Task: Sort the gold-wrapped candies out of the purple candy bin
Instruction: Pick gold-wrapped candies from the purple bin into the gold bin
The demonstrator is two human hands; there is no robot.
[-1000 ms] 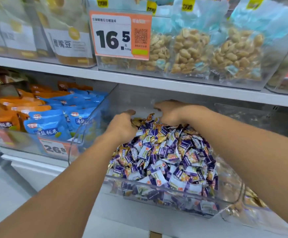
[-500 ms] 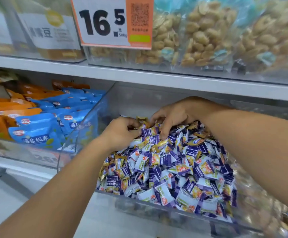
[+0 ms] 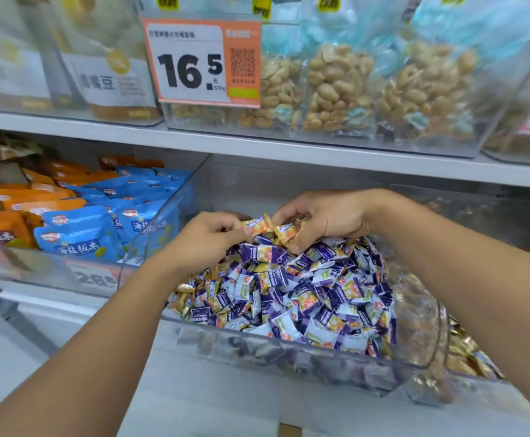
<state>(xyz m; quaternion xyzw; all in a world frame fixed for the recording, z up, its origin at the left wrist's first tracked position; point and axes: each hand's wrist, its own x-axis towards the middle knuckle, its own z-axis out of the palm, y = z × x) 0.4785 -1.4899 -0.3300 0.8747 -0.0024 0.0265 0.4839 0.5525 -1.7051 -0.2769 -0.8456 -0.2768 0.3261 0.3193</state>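
Note:
A clear plastic bin [image 3: 288,351] on the lower shelf holds a heap of purple-wrapped candies [image 3: 292,288], with a few gold-wrapped ones near its left edge [image 3: 184,288]. At the back of the heap my left hand [image 3: 206,238] pinches one gold-wrapped candy [image 3: 255,225]. My right hand [image 3: 323,216] pinches another gold-wrapped candy [image 3: 287,232] just beside it. Both candies are lifted slightly above the pile, and the two hands almost touch.
A neighbouring clear bin [image 3: 465,357] at the right holds gold-wrapped candies. Blue and orange snack packets [image 3: 77,234] fill the bin at the left. The shelf above [image 3: 257,146] carries bags of peanuts [image 3: 339,86] and an orange price tag [image 3: 203,63].
Both hands were digging into the back of the heap; now each has come up with a gold-wrapped candy pinched in its fingers. The camera has moved closer.

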